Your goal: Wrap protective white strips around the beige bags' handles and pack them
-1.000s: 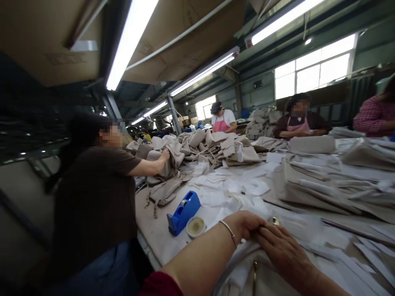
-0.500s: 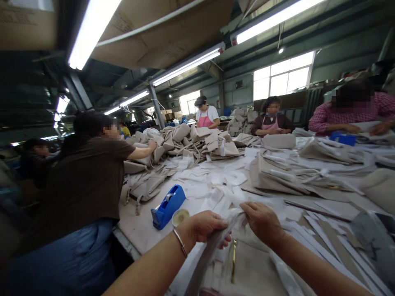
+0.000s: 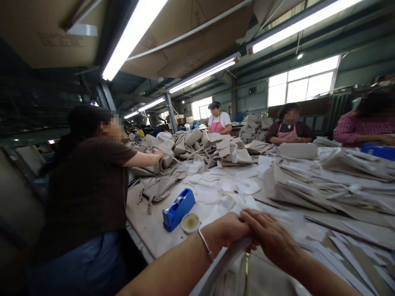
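My left hand [image 3: 230, 230], a thin bangle on its wrist, and my right hand [image 3: 271, 236] meet at the near edge of the table. Both close on a pale fabric strap [image 3: 228, 257] that runs down towards me from between them. Under the hands lies a beige bag piece [image 3: 265, 275] with a gold metal strip [image 3: 246, 271]. The right hand's fingers lie over the left hand's knuckles. Left of my hands stand a blue tape dispenser [image 3: 179, 208] and a small round tin [image 3: 190, 222].
A person in a brown shirt [image 3: 89, 189] stands at my left, reaching into a heap of beige bags [image 3: 197, 148]. Three more people work at the table's far side. White paper scraps [image 3: 228, 185] and stacked beige pieces [image 3: 308, 185] cover the table.
My hands, apart on the strap half a second ago, have come together again with the right over the left. The view has swung slightly.
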`<state>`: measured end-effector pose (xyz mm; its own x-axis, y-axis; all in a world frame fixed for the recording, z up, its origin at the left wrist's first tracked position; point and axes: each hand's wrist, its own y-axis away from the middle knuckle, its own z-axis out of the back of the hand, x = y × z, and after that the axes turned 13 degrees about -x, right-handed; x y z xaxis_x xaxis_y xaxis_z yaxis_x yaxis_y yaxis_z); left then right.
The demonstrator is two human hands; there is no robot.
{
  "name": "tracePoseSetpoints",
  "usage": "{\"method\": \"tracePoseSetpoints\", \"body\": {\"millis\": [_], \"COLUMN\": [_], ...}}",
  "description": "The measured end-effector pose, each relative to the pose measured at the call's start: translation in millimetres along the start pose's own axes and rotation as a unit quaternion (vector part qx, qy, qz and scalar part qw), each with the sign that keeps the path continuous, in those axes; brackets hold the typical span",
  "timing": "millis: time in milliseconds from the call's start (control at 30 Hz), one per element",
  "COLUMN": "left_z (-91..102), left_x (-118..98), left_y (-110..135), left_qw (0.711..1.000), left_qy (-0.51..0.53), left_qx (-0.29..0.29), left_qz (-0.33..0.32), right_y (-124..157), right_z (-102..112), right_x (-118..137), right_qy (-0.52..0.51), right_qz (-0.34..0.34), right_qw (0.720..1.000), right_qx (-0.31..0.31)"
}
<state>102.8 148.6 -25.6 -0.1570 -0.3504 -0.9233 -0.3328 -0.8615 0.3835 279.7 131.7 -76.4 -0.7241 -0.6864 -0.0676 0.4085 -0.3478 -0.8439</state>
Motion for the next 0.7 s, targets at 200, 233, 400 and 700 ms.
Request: {"method": "tracePoseSetpoints", "body": {"millis": [200,233,400,700], "left_z": [43.1,51.0,53.2,38.5], "left_x": [5,8,16,0], "left_y": [39,45,63,80], "left_qw": [0.992,0.991,0.997,0.994], "left_qy": [0.004,0.003,0.005,-0.047], "left_qx": [0.113,0.114,0.054,0.1], "left_qz": [0.056,0.071,0.054,-0.023], "right_y": [-4,-2,-14,-33], "right_z": [7,9,20,31], "right_x": [-7,-10,-2,22], "right_qy": [0.031,0.041,-0.008,0.034], "right_qz": [-0.039,-0.052,-0.029,0.03], "right_qw": [0.999,0.998,0.999,0.998], "right_qx": [0.001,-0.003,0.023,0.043]}}
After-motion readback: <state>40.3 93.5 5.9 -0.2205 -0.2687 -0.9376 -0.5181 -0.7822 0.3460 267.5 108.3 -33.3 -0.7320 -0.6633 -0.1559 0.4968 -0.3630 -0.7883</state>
